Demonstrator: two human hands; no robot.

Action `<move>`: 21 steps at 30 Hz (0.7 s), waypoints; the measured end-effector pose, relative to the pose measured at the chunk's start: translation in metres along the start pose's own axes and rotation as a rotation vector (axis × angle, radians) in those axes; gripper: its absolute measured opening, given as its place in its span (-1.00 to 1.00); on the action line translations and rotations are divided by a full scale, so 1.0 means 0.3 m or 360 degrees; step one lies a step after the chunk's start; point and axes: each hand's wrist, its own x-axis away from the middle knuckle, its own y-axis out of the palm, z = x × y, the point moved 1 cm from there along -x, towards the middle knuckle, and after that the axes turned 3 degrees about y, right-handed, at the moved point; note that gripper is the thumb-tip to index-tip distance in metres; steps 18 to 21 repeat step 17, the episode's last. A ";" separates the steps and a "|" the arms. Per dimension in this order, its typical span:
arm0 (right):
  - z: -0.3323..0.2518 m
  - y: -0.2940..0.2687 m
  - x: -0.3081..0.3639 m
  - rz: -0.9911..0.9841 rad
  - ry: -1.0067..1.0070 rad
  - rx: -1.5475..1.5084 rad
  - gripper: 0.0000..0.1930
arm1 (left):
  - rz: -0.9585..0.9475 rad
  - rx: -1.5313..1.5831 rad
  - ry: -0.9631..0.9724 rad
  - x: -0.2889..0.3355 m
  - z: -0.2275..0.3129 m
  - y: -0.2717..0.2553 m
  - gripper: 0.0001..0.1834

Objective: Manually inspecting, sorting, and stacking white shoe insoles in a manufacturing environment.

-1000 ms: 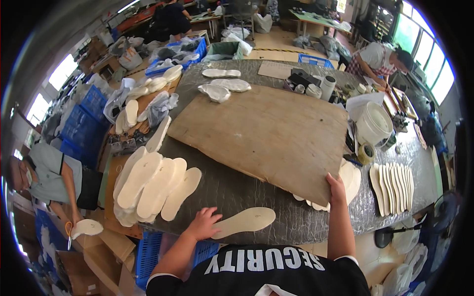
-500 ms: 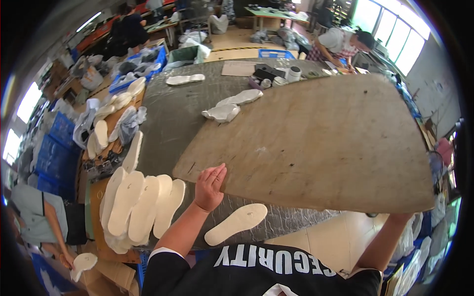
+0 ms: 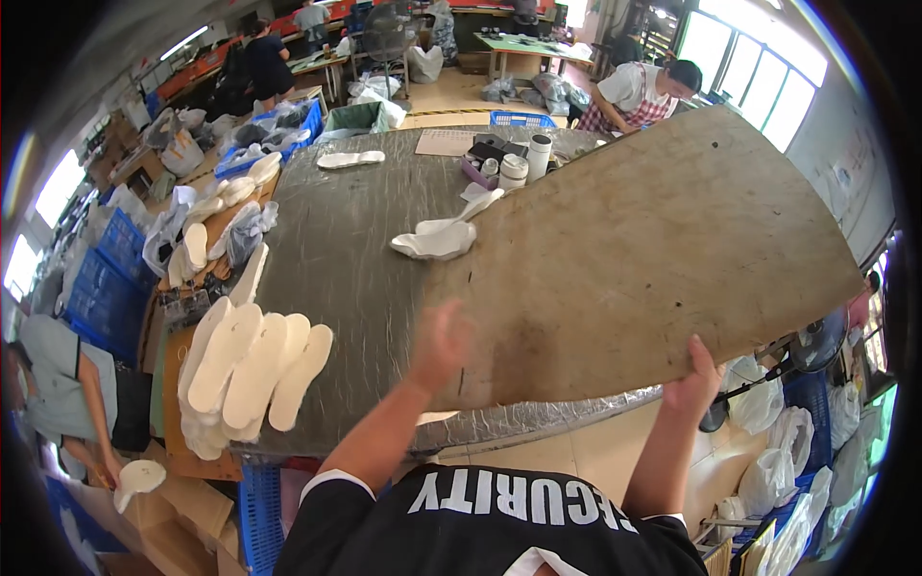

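A large brown flat board (image 3: 615, 250) lies tilted over the right part of the grey-covered table (image 3: 327, 221), its right end raised. My right hand (image 3: 693, 382) grips its near edge, thumb on top and fingers hidden beneath. At the board's left end, my left hand (image 3: 444, 344) is smeared by motion, so its fingers cannot be read. Crumpled white shoe-shaped pieces (image 3: 437, 240) lie at the board's far left edge. A cream insole (image 3: 438, 418) shows only a sliver below the board. Several more cream insoles (image 3: 254, 370) overlap in a pile left of my left hand.
White jars (image 3: 514, 171) and a dark box stand at the table's far side, near a lone white insole (image 3: 351, 159). A person in a checked apron (image 3: 642, 96) works at far right; another person (image 3: 72, 384) holds an insole at left. Bags and a fan (image 3: 816, 346) stand right.
The board has shifted right and its right end has risen. My right hand has moved left along its near edge. My left hand has moved right, and the near insole is now mostly covered.
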 end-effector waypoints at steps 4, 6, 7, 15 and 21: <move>-0.091 -0.151 -0.033 -0.0278 0.0011 -0.0129 -0.49 | 0.0580 -0.0075 -0.1129 -0.049 -0.361 -0.113 -0.63; -0.130 -0.212 -0.034 -0.0276 0.0054 -0.0138 -0.50 | 0.0366 -0.0413 -0.1016 -0.014 -0.463 -0.118 -0.64; -0.154 -0.238 -0.028 -0.0164 0.0083 -0.0084 -0.50 | 0.0137 -0.0743 -0.0885 -0.006 -0.476 -0.117 -0.66; -0.473 -0.417 0.111 0.0238 -0.0086 -0.0147 -0.60 | -0.0654 0.0292 -0.1145 0.040 -0.444 0.074 -0.69; -0.529 -0.499 0.165 0.0171 -0.0125 -0.0271 -0.64 | -0.1013 0.0563 -0.1399 -0.018 -0.374 0.197 -0.67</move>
